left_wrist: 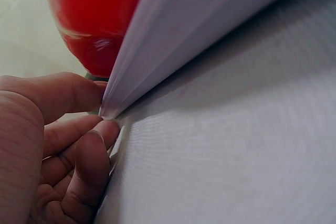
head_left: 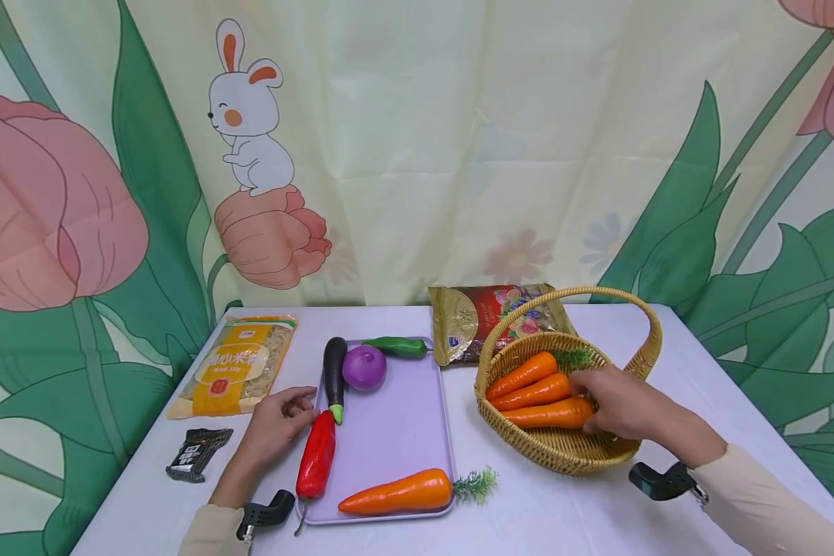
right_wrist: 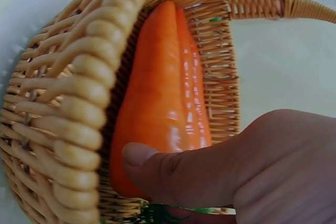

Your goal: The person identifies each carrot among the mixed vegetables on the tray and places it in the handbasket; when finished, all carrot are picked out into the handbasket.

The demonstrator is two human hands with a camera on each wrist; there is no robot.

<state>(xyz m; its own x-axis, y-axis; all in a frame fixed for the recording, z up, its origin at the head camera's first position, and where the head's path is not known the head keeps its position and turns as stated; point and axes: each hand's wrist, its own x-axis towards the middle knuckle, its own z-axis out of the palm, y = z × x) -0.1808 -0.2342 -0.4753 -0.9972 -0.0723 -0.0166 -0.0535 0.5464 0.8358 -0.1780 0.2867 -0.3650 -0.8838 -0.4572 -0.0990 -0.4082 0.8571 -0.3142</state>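
My right hand (head_left: pixel 622 401) reaches into the wicker basket (head_left: pixel 556 455) and grips the nearest carrot (head_left: pixel 545 415) by its thick end. In the right wrist view the thumb presses on that carrot (right_wrist: pixel 152 108); the other fingers are mostly hidden. Two more carrots lie beside it in the basket. My left hand (head_left: pixel 278 425) is at the left edge of the light purple tray (head_left: pixel 396 432), with thumb and fingertips at its rim (left_wrist: pixel 123 80) in the left wrist view. A red chili pepper (head_left: pixel 316 455) lies along that edge, close to the hand.
On the tray are an eggplant (head_left: pixel 333 374), a purple onion (head_left: pixel 364 367), a green pepper (head_left: pixel 399 347) and another carrot (head_left: pixel 399 493). Behind the basket lies a red-gold bag (head_left: pixel 469 324). A yellow food bag (head_left: pixel 239 367) and a small black packet (head_left: pixel 198 454) are at left. The basket handle (head_left: pixel 598 292) arches high.
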